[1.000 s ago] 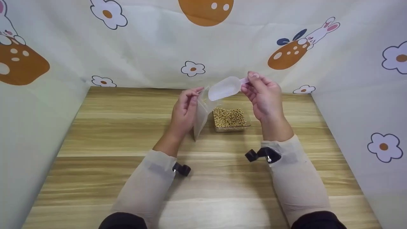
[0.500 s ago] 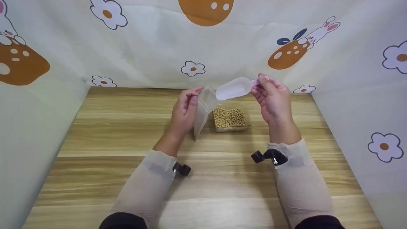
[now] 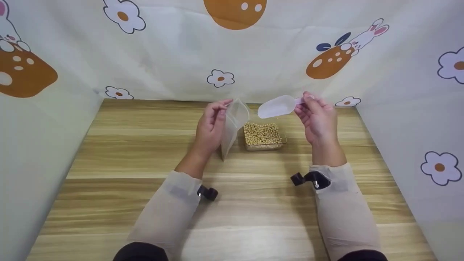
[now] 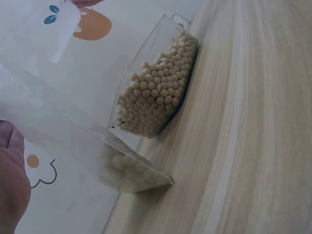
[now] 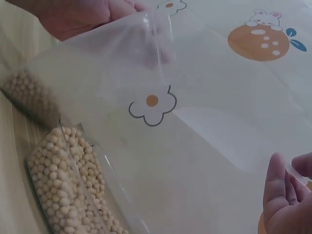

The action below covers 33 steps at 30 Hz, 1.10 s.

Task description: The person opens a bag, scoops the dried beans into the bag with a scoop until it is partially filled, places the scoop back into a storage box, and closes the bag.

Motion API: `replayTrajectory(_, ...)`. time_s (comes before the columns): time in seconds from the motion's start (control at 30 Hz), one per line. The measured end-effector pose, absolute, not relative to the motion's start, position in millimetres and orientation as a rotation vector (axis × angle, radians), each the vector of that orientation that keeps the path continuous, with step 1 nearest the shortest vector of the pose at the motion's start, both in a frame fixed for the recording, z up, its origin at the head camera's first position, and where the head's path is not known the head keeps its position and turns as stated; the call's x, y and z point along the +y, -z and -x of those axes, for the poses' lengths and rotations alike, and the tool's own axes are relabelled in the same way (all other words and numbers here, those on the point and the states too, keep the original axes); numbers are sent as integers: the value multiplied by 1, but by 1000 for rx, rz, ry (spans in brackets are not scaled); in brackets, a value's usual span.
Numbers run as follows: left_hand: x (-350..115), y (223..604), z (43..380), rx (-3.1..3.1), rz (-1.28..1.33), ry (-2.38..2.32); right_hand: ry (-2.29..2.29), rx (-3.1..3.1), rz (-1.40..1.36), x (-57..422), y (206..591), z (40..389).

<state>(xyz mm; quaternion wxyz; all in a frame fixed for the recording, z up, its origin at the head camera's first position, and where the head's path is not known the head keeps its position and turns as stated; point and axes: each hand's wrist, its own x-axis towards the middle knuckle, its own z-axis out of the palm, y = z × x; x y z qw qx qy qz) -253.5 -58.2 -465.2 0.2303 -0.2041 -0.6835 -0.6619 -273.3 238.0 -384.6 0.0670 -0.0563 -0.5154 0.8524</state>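
Observation:
My left hand [image 3: 211,127] pinches the upper edge of a clear plastic bag [image 3: 235,117], whose mouth gapes toward the right. Soybeans [image 4: 129,168] lie in the bottom of the bag, which touches the table in the left wrist view. In my right hand [image 3: 319,117] is the handle of a white plastic scoop [image 3: 277,107], pinched between thumb and fingers. The scoop is held in the air right of the bag, apart from it, with no beans seen in it. Below the scoop stands a clear box [image 3: 266,146] of soybeans [image 3: 261,134].
A wood-grain table [image 3: 253,217] lies under everything. Behind and at both sides hangs a pale cloth [image 3: 174,54] printed with flowers, carrots and rabbits. Each wrist carries a small black camera mount [image 3: 208,193].
My right hand has drawn the scoop out of the bag's mouth, to the right and slightly down. The left hand and the bag have hardly moved.

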Motion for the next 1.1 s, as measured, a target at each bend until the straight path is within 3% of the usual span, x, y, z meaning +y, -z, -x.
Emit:
replayTrajectory(0.5, -58, 465, 253, -1891, 550, 1817, -2471, -1700, 347, 247, 419, 293)
replayTrajectory(1.1, -58, 466, 254, -1860, 579, 1809, -2029, -2054, 341, 238, 438, 301)
